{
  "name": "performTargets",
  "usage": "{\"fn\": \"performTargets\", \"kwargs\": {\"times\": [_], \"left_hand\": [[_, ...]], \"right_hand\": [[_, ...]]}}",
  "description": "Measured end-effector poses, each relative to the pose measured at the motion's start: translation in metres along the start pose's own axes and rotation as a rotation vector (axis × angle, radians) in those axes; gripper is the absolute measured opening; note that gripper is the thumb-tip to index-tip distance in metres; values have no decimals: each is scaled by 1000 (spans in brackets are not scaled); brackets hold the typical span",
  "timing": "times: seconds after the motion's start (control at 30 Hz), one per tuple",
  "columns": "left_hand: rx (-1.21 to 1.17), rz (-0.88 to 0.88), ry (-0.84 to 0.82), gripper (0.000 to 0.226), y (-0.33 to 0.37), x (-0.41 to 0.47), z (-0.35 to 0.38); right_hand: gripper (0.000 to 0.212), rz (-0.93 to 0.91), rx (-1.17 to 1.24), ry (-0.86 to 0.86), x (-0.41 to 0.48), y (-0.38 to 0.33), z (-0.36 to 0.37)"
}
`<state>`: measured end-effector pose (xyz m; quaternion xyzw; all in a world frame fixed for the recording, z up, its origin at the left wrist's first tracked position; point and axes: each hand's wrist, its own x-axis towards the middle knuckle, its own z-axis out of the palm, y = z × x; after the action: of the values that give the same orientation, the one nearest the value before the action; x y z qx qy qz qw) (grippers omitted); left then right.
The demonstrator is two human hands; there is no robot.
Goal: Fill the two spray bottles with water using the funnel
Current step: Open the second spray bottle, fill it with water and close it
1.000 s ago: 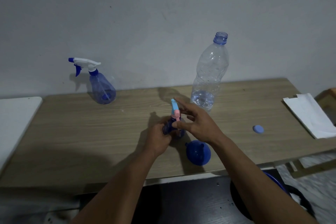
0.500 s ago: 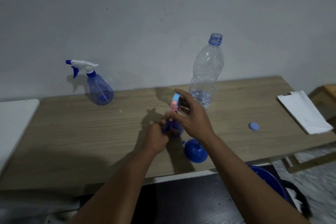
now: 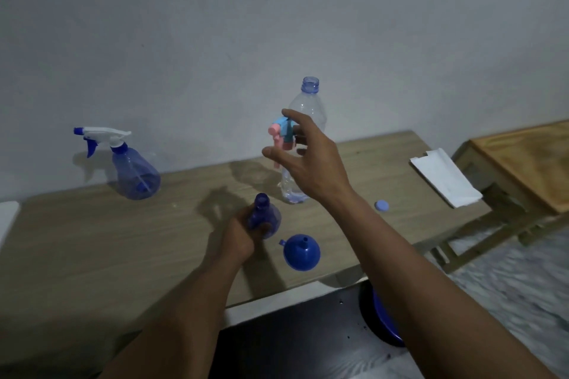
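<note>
- Two spray bottles stand on the desk (image 3: pixel 92 240). The small blue spray bottle (image 3: pixel 267 218) is near the middle with its neck open. The second spray bottle (image 3: pixel 137 174) is at the far left by the wall, with a white trigger head fitted.
- Left hand (image 3: pixel 240 238): its grip is closed round the lower body of the small blue spray bottle, which stands upright on the desk.
- Right hand (image 3: pixel 311 163): raised above the desk, up and to the right of the open neck. Its grip holds the pink and light-blue trigger head (image 3: pixel 281 132) between thumb and fingertips, well clear of the bottle.
- Funnel (image 3: pixel 301 252): blue, resting mouth down on the desk with its spout pointing up. It sits just right of the small blue spray bottle, near the front edge and apart from both hands.
- Clear water bottle (image 3: pixel 308 108): upright and uncapped on the far side of the desk, partly hidden behind the right hand. A little water shows at its base.
- Bottle cap (image 3: pixel 381 205): blue, lying on the desk to the right of the clear water bottle.
- White folded paper (image 3: pixel 446 178): lying at the right end of the desk.
- Wooden top (image 3: pixel 523 160): beyond the right end of the desk.
- Blue basin (image 3: pixel 383 326): below the near edge of the desk, partly hidden by the right forearm.
</note>
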<state>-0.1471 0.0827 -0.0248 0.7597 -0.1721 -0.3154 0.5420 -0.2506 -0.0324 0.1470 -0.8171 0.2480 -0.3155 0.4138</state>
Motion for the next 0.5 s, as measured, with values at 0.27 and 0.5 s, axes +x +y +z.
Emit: {"fn": "performTargets", "kwargs": {"times": [0.27,0.5], "left_hand": [[214,206,63,33,-4,-3,4],[263,190,111,36,-12,-2,8]], "right_hand": [[71,246,-369,-172,-15,82,-26],[69,423,-549,-390,-39,169,-8]]}}
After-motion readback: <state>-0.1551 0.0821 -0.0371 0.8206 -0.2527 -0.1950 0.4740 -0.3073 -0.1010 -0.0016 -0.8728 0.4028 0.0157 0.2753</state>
